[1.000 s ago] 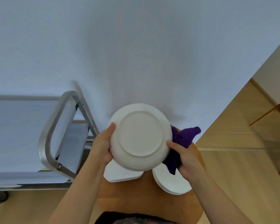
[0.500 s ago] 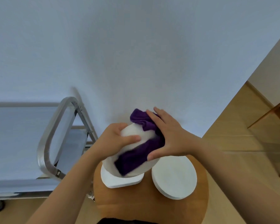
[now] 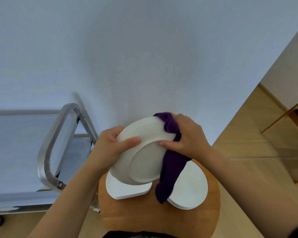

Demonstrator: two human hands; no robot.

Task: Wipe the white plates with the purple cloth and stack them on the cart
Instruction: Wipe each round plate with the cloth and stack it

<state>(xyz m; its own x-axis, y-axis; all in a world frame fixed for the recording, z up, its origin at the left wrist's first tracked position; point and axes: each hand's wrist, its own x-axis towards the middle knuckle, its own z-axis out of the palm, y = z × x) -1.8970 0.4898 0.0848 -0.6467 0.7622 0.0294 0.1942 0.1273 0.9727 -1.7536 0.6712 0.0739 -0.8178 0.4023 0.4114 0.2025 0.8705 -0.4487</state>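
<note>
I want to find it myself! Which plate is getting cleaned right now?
Look at the round wooden table beside the metal cart. Two white plates lie flat on it, and above them both hands hold a third, the tilted plate. It alone is lifted, with the purple cloth draped over its right edge.

A single wide-angle view from a head-worn camera looks steeply down, close over a round wooden table (image 3: 144,215). A pale wall (image 3: 144,57) fills the upper frame.

Held plate (image 3: 141,157) above table (image 3: 144,213); two plates (image 3: 127,191) (image 3: 191,188) on table; cart (image 3: 46,152) left, seemingly beside.
</note>
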